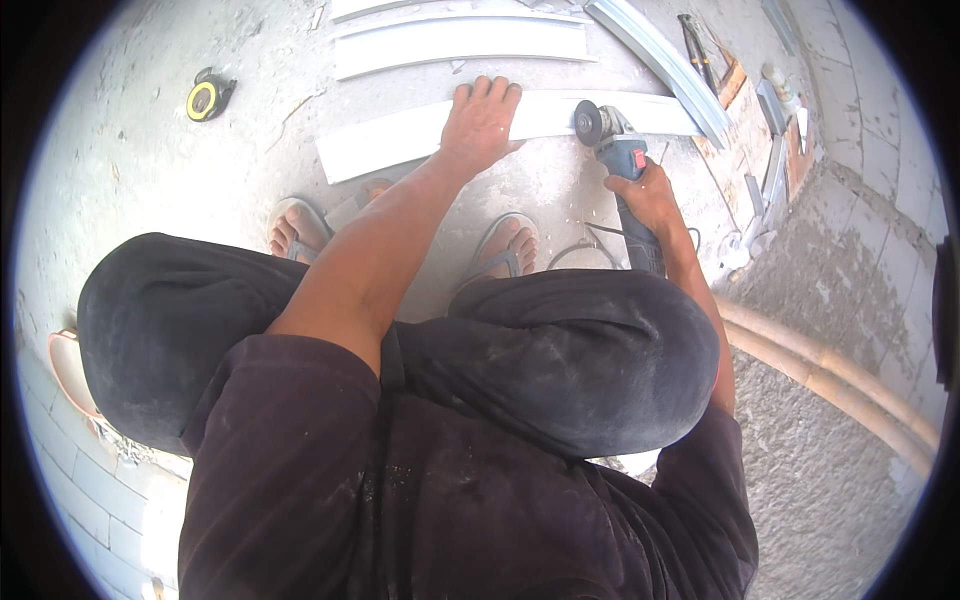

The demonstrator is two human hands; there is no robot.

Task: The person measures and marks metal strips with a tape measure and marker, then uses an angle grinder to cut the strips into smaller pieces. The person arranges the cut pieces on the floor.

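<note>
Nearest, centre right of frame: right hand (648, 196) clamped around blue angle grinder (618, 150), disc meeting white strip (400, 135) just above. Left of it, upper centre: left hand (481, 122) pressed flat, fingers spread, on same strip lying across concrete floor (150, 180). Farther up: 2 more white strips (460, 45). Upper left: yellow tape measure (208, 98).

Part of the long white flat strip (420, 135) is covered by the left hand (480, 125); beside it, the blue angle grinder (620, 160) handle is hidden inside the right hand (650, 200).
</note>
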